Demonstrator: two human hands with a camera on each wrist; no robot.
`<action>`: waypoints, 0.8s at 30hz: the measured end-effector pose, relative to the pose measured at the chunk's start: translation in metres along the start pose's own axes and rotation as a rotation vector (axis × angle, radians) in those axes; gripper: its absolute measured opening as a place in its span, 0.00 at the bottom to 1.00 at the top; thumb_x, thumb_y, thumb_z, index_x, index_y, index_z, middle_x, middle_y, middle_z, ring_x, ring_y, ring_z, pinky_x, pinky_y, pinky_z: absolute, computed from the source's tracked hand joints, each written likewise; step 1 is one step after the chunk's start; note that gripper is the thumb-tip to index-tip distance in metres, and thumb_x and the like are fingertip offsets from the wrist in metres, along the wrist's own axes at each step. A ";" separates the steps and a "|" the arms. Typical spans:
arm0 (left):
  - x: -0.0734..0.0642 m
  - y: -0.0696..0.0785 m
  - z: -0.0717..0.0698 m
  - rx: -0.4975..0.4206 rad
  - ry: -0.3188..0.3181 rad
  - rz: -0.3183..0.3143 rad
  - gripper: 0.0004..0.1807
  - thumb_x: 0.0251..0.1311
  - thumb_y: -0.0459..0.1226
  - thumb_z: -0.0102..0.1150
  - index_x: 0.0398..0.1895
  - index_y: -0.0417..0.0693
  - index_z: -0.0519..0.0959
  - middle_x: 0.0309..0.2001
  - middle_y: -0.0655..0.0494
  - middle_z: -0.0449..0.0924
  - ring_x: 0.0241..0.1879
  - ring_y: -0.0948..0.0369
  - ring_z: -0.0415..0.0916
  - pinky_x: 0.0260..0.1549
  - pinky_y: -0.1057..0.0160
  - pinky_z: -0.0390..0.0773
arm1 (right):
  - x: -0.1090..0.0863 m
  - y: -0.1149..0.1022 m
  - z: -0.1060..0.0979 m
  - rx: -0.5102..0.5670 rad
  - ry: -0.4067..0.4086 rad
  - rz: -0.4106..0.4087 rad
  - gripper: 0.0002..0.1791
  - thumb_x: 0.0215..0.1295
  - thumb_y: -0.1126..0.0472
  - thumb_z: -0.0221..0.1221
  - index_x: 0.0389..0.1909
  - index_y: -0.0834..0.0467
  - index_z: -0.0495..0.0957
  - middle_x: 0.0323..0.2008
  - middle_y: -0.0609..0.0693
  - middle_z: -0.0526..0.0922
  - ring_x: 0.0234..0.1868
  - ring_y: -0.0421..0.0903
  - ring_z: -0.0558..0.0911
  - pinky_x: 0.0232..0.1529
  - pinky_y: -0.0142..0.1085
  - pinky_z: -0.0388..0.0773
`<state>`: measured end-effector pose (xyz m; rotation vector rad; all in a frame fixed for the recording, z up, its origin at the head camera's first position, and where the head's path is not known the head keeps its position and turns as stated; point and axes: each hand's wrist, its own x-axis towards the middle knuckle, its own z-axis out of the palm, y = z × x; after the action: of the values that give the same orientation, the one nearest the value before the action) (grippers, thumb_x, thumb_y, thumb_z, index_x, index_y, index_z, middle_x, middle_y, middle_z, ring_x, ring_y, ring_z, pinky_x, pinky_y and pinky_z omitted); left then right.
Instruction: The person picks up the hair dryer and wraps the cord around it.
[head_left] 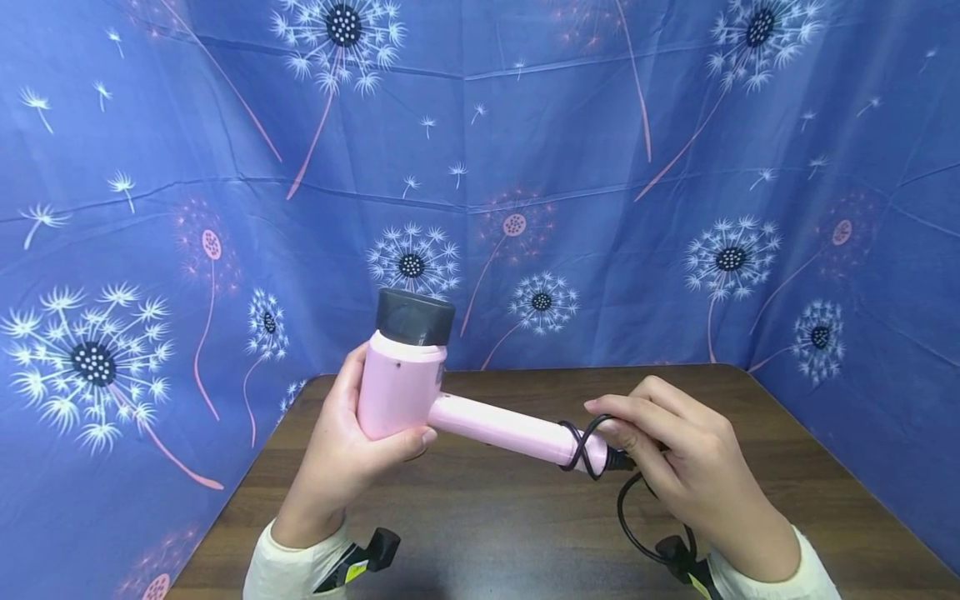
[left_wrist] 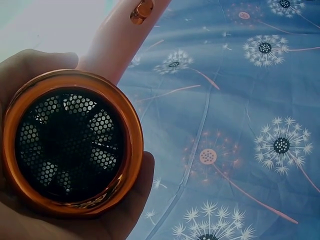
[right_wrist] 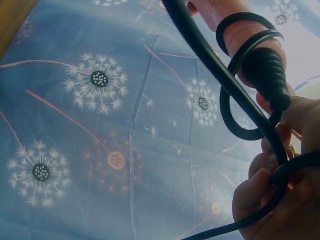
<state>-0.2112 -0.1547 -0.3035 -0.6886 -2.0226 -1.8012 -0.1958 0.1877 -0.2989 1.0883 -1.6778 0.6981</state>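
Observation:
A pink hair dryer (head_left: 495, 423) is held up over the table, its handle slanting down to the right. My left hand (head_left: 352, 442) grips it round the barrel, thumb across the front. A dark grey nozzle (head_left: 415, 317) tops the barrel. In the left wrist view the copper-rimmed air intake grille (left_wrist: 72, 142) faces the camera, with a copper switch (left_wrist: 142, 11) on the handle. A black cord (head_left: 581, 450) loops round the handle's end. My right hand (head_left: 682, 450) pinches the cord beside that end; in the right wrist view the cord (right_wrist: 225, 75) crosses close before the fingers.
Below lies a dark brown wooden table (head_left: 480, 517) with rounded far corners. Blue cloth (head_left: 600, 233) printed with dandelions hangs behind it and on both sides. A slack loop of cord hangs below the right hand. Each wrist carries a small black camera mount (head_left: 367, 557).

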 end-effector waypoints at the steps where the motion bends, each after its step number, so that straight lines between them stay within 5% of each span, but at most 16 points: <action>1: 0.000 0.000 0.000 0.003 0.000 -0.001 0.55 0.43 0.25 0.80 0.75 0.60 0.63 0.55 0.46 0.79 0.48 0.46 0.82 0.41 0.53 0.87 | 0.000 0.000 0.000 0.002 -0.001 0.000 0.12 0.74 0.54 0.61 0.45 0.58 0.88 0.28 0.42 0.76 0.28 0.31 0.67 0.26 0.19 0.59; 24: -0.002 0.000 -0.002 -0.075 -0.061 -0.052 0.53 0.45 0.25 0.79 0.75 0.59 0.62 0.58 0.45 0.79 0.54 0.46 0.81 0.43 0.49 0.88 | -0.001 0.002 0.002 0.013 -0.036 0.002 0.12 0.76 0.56 0.59 0.47 0.57 0.88 0.29 0.41 0.75 0.28 0.30 0.67 0.27 0.18 0.61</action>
<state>-0.2096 -0.1574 -0.3047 -0.7278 -2.0384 -1.9169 -0.1980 0.1869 -0.3009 1.1149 -1.7075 0.6952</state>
